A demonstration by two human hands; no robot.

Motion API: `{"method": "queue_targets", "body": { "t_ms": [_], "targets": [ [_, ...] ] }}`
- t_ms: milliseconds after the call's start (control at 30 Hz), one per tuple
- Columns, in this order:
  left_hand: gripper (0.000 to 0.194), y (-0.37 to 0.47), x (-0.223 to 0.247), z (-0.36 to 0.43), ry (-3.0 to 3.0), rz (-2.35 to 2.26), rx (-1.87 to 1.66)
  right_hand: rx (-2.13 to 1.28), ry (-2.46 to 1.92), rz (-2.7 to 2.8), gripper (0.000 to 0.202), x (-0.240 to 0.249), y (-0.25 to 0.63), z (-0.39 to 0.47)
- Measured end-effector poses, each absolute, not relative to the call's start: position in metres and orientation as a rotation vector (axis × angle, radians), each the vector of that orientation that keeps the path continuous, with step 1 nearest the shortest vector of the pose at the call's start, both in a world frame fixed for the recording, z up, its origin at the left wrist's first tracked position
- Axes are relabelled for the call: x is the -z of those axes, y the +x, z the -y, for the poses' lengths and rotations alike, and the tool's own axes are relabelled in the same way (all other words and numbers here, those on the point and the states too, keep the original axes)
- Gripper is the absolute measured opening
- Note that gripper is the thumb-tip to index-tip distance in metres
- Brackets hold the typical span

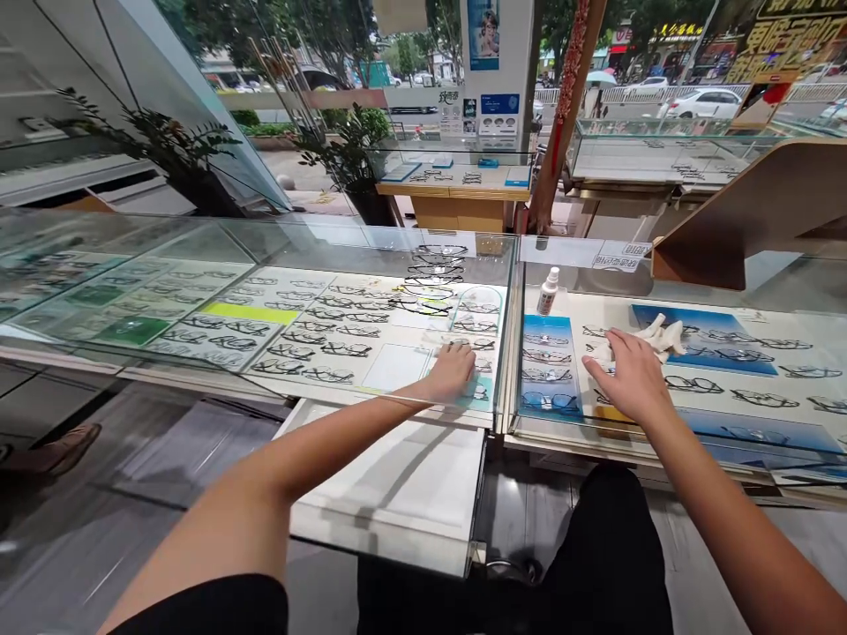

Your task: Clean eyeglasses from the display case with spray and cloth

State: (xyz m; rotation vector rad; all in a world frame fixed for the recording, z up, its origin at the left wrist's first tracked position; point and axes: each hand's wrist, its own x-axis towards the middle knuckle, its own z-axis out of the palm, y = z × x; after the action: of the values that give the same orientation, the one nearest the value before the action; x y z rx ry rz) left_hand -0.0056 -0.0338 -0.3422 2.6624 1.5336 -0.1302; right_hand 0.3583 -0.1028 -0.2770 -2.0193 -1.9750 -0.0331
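My left hand point(451, 370) rests on the glass top of the counter, above the front right corner of a case of eyeglasses, with fingers loosely bent and nothing visible in them. My right hand point(632, 375) is on the glass of the right-hand case, thumb spread out to the left. A bunched white cloth point(663, 337) pokes out beyond its fingers, which seem to press on it; the part beneath the hand is hidden. Just behind, a white spray bottle point(549, 291) stands upright on the glass. Beneath the glass lie rows of eyeglasses point(764, 399), some on blue panels point(546, 339).
An open white drawer point(397, 476) juts out below my left forearm. At right, a brown curved board point(741, 220) stands on the counter. Potted plants point(357, 168) and another display table point(456, 190) stand near the window. Someone's shoe point(70, 445) shows at far left.
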Motion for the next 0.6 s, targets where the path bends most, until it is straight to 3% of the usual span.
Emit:
{"method": "queue_targets", "body": {
  "t_ms": [133, 267, 400, 600],
  "targets": [
    [0.023, -0.037, 0.306, 0.102, 2.601, -1.37, 0.427, 0.107, -1.898, 1.98, 0.07, 0.28, 0.366, 0.104],
    [0.047, -0.079, 0.256, 0.162, 2.411, -1.326, 0.583, 0.24, -1.51, 1.992, 0.044, 0.269, 0.349, 0.116],
    [0.055, -0.128, 0.204, 0.176, 2.111, -1.348, 0.431, 0.091, -1.11, 2.112, 0.025, 0.243, 0.278, 0.123],
    [0.042, -0.227, 0.193, 0.11, 2.119, -2.296, 0.027, -0.069, -1.162, 2.287, 0.033, 0.206, 0.135, 0.057]
  ]
}}
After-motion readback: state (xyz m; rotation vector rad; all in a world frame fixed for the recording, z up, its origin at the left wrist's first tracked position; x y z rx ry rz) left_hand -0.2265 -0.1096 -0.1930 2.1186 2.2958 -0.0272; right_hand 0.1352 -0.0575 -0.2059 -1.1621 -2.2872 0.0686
